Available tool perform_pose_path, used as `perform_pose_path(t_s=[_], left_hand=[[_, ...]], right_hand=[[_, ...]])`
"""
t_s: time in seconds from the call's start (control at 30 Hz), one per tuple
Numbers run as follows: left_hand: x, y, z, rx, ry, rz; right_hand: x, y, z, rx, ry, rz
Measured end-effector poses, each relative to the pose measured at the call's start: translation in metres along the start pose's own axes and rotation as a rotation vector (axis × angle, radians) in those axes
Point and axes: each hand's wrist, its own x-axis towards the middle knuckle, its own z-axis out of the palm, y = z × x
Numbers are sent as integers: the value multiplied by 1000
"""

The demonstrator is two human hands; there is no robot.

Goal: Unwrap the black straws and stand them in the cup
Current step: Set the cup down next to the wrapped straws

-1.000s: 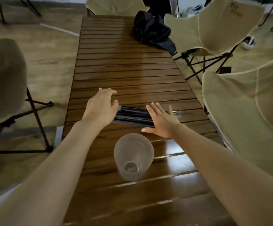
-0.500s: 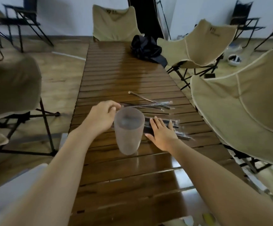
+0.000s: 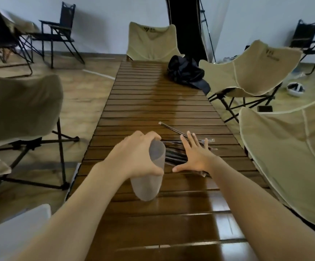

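- The slatted wooden table (image 3: 152,102) runs from the bottom of the frame up to the centre. It is the work surface, and everything for the task sits in its lower middle, within easy reach of both arms.
- Beige folding chairs (image 3: 247,72) ring the table at left, top and right. They play no part in the job.
- A black bag (image 3: 186,72) lies crumpled at the table's far right edge, well apart from the work.
- The left hand (image 3: 132,157), at centre frame, wraps the cup (image 3: 149,181) with fingers curled over its upper wall and thumb lower down. The cup is frosted, empty and tilted, with its mouth toward the straws, likely so it is ready to receive them. I cannot tell whether its base touches the table.
- The right hand (image 3: 196,157), just right of the cup, is flat with fingers spread and grasps nothing. It lies over the pile, seemingly to pin or gather it.
- The wrapped black straws (image 3: 173,157) lie heaped between the two hands. Clear wrapper ends show past the fingertips, so unwrapping looks not yet begun.
- A lone straw (image 3: 171,128) lies slanted just above the pile.
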Motion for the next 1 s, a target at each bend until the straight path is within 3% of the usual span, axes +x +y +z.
perform_pose_path(t_s=[0.23, 0.63, 0.87, 0.93, 1.0], left_hand=[[18, -21, 0, -4, 58, -15], [12, -14, 11, 64, 186, -73], [-9, -12, 0, 42, 157, -168], [-20, -6, -7, -47, 274, -151], [-36, 6, -5, -155, 515, -134]], right_hand=[[30, 11, 6, 85, 10, 83], [-30, -44, 35, 22, 417, 49], [-101, -83, 44, 114, 408, 325], [-121, -95, 48, 160, 390, 406], [-137, -107, 52, 202, 381, 443]])
